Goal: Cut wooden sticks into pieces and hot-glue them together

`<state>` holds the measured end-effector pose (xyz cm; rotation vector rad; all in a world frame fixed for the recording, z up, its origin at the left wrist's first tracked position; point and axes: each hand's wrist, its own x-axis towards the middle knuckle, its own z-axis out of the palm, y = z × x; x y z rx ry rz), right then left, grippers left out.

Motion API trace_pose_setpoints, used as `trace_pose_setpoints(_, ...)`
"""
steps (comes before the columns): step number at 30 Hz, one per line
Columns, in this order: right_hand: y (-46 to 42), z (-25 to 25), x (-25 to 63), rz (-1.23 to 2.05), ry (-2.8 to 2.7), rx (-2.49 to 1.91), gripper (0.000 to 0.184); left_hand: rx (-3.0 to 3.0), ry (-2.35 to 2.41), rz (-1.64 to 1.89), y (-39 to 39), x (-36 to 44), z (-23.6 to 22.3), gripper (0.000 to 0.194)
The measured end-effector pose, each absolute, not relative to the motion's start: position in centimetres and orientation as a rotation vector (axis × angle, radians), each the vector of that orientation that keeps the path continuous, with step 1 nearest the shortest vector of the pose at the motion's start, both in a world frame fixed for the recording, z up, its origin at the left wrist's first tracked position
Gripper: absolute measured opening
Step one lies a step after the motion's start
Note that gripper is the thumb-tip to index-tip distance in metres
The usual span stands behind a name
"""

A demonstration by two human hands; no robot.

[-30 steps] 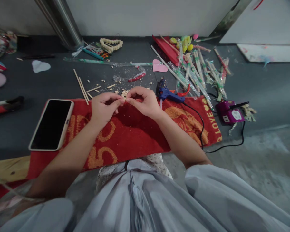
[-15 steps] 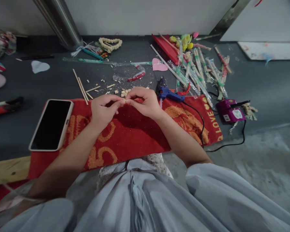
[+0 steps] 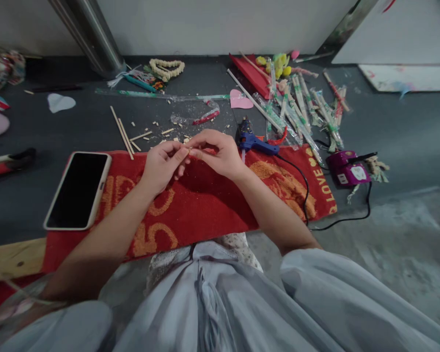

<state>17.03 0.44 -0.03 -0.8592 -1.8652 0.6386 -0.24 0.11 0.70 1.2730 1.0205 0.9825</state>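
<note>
My left hand [image 3: 164, 166] and my right hand [image 3: 217, 152] meet over the upper edge of a red towel [image 3: 205, 205]. Thumb and fingertips of both are pinched together around a tiny pale piece [image 3: 189, 150], mostly covered by the fingers; it resembles the cut wooden bits behind. Small wooden bits [image 3: 167, 131] and crumbs lie scattered just beyond my hands. To the left of them rest a few thin wooden sticks [image 3: 121, 131]. A blue glue gun [image 3: 258, 143] lies close to the right of my right hand.
A phone [image 3: 78, 189] lies on the towel's left end, near pliers [image 3: 9, 162]. Wrapped chopsticks [image 3: 300, 105] are heaped at the back right, beside a purple box [image 3: 346, 168] with a black cord. Behind stand a heart-shaped stick frame [image 3: 166, 68] and a metal post [image 3: 91, 36].
My left hand has shifted slightly right and its lower fingers now show beneath the thumb. My right index finger has moved a little. Both hands stay pinched together.
</note>
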Motion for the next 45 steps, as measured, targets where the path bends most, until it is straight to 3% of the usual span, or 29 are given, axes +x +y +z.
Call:
trace_pose_setpoints(10, 0.54, 0.33, 17.48, 0.522, -1.958, -0.799, 0.018, 1.257, 1.005, 0.910, 0.04, -0.21, 0.81, 0.037)
trace_pose_setpoints(23, 0.30, 0.25, 17.50, 0.615, -1.920, -0.911, 0.035, 1.238, 1.090, 0.941, 0.18, -0.13, 0.95, 0.029)
trace_pose_setpoints(34, 0.52, 0.45, 17.46, 0.436, -1.959, -0.792, 0.027, 1.328, 1.118, 0.905, 0.14, -0.28, 0.83, 0.026)
trace_pose_setpoints(45, 0.70, 0.24, 17.65, 0.597, -1.951, -0.734, 0.028, 1.392, 1.125, 0.835, 0.12, -0.57, 0.88, 0.020)
